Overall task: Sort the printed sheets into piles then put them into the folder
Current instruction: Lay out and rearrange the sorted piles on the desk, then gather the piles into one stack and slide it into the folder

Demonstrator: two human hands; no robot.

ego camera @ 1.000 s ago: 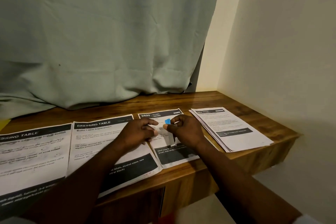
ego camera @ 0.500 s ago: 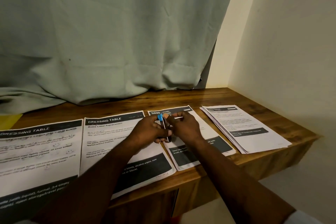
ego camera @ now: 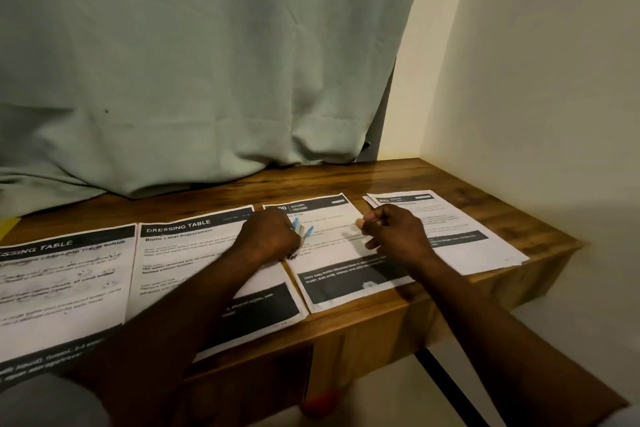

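Over kitchen pile (ego camera: 341, 274): left hand (ego camera: 268, 236) clamps blue clip (ego camera: 302, 230); right hand (ego camera: 394, 236), at its 3 o'clock, curled, can't tell if holding. Risk: left forearm (ego camera: 187, 315) crossing dressing-table pile (ego camera: 187, 253) could drag it askew.

Premises: a room in a home, not an office or shop. Evidence: a wood-grain desk (ego camera: 398, 180) is fitted into a corner, its right end against a plain cream wall (ego camera: 536, 80) at 3 o'clock. A pale green fabric curtain (ego camera: 207, 62) hangs at 12 o'clock, its hem bunched on the desktop. A pale floor (ego camera: 381, 395) shows at 5 o'clock. Lighting is low and warm. Printed sheets (ego camera: 180, 253) on the desk are headed "DRESSING TABLE" and "KITCHEN".
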